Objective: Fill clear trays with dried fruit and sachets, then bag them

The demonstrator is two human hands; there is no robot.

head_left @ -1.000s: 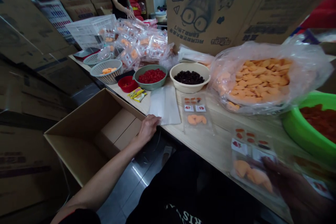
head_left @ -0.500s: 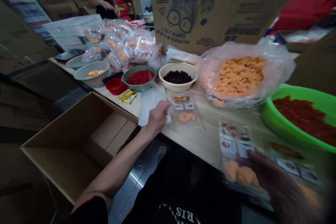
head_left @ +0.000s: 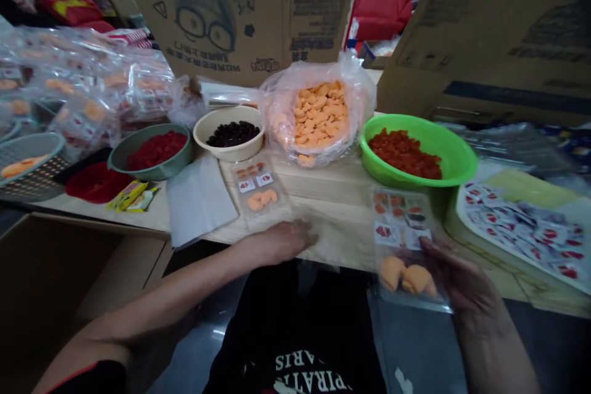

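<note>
Currently: your right hand [head_left: 462, 277] grips a clear packet of orange pieces [head_left: 401, 252], just before the green plastic basin [head_left: 455, 154]; your left hand [head_left: 277, 243] lies flat, empty, on the wooden table edge [head_left: 337, 197].

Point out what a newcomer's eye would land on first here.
The bright green basin of red pieces stands right of centre on the table, beside a big clear bag of orange pieces. In front, the right hand holds up a clear packet of orange pieces.
</note>
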